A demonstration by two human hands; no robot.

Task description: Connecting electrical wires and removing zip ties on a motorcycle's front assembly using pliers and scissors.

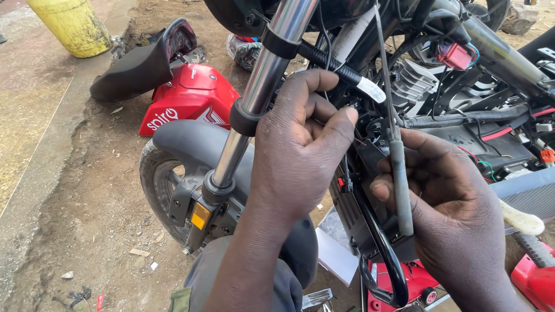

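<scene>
Room: the fork tube (263, 81) runs down just beside the left hand (300, 150), and past it, away from the engine, open dirt ground (75, 190) stretches out; on the engine side of the fork tube, cables and frame parts crowd close around both hands.
Edges: the grey front mudguard (191, 144) and the front wheel (159, 185) sit at the foot of the fork tube, below the left hand.
Right hand: the right hand (451, 214) is closed around the grey handle of a screwdriver (399, 173), held upright beyond the left hand from the fork tube.
Screwdriver: a thin metal shaft rises from the handle into the wiring (its tip is lost among the cables, so I cannot tell what it touches).
Left hand: fingers curled narrow, pinching at thin wires just beside the fork tube; what exactly they grip is hidden.
Around: a black corrugated cable sleeve (341, 69) crosses above the left hand, touching the fork tube's side; engine fins (413, 81) lie behind it.
Further off: a red body panel (188, 101) and a black seat (139, 63) lie on the ground well apart from the fork tube, with a yellow drum (72, 26) beyond.
</scene>
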